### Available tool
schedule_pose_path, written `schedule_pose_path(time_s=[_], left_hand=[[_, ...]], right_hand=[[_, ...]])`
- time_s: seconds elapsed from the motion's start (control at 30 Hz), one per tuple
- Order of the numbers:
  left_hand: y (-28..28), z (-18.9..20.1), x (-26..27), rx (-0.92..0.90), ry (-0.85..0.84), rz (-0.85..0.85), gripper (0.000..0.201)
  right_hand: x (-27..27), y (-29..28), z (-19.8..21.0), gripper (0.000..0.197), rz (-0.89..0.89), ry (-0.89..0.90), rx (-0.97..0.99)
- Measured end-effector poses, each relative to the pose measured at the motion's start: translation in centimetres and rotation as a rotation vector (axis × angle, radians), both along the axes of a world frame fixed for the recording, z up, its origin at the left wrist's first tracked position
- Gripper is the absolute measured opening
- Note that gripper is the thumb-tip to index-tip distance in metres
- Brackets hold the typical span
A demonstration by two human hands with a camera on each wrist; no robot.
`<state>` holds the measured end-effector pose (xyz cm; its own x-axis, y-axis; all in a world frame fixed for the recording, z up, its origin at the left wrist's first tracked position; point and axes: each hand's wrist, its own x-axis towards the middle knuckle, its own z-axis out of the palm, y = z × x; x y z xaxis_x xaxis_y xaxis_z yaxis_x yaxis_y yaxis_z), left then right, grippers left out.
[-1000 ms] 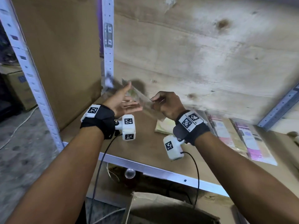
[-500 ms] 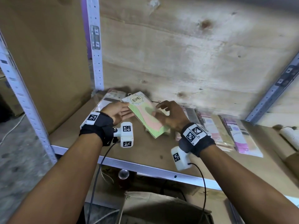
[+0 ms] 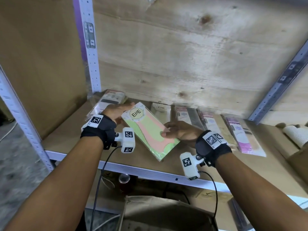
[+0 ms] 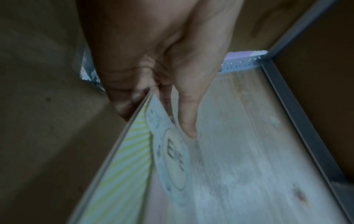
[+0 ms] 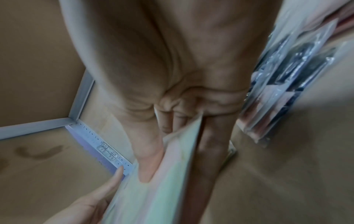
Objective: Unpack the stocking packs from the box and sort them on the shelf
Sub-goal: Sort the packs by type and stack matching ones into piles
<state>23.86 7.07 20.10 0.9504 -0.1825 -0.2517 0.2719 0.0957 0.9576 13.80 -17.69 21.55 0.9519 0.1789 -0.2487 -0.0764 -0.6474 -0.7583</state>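
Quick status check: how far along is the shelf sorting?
Partly done: several packs already lie in a row along the shelf back. In hand: the left hand and right hand hold a green-and-pink ENE pack above the shelf, not yet placed. The box below is open; contents unseen.

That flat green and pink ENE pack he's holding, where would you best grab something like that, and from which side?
By its long edges, coming in from either side. The ENE pack is thin, flat and long, so a pinch across its thickness suits it: thumb on the face, fingers beneath. That is the grip here: the left hand holds the label end, the right hand the nearer part, which probably keeps it from sagging.
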Motion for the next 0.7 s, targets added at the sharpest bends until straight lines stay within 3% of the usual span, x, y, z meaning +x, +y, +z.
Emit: schedule_pose_path(time_s=[0.1, 0.27, 0.33, 0.4, 0.47, 0.57, 0.7], left_hand=[[0.0, -0.3, 0.3, 0.097, -0.071, 0.099, 0.025], [0.0, -0.3, 0.6, 0.167, -0.071, 0.144, 0.034], [-0.1, -0.3, 0.4, 0.134, -0.047, 0.120, 0.038], [-0.4, -0.5, 0.1, -0.048, 0.027, 0.119, 0.042], [-1.0, -0.5, -0.4, -0.173, 0.117, 0.056, 0.048], [-2.2, -0.1, -1.9, -0.032, 0.164, -0.170, 0.058], [-3.8, -0.1, -3.5, 0.098, 0.100, -0.377, 0.037]], right_hand=[[-0.3, -0.3, 0.1, 0.039, 0.040, -0.022, -0.063], [-0.6, -0.7, -0.2, 0.038, -0.038, -0.037, 0.051], [-0.6, -1.0, -0.1, 0.031, -0.105, -0.028, 0.163], [-0.4, -1.0, 0.4, 0.023, -0.150, -0.033, 0.207], [0.0, -0.7, 0.7, 0.027, -0.223, -0.061, 0.262], [0.8, -0.1, 0.8, 0.040, -0.373, -0.076, 0.408], [1.8, 1.2, 0.8, 0.032, -0.506, -0.085, 0.546]])
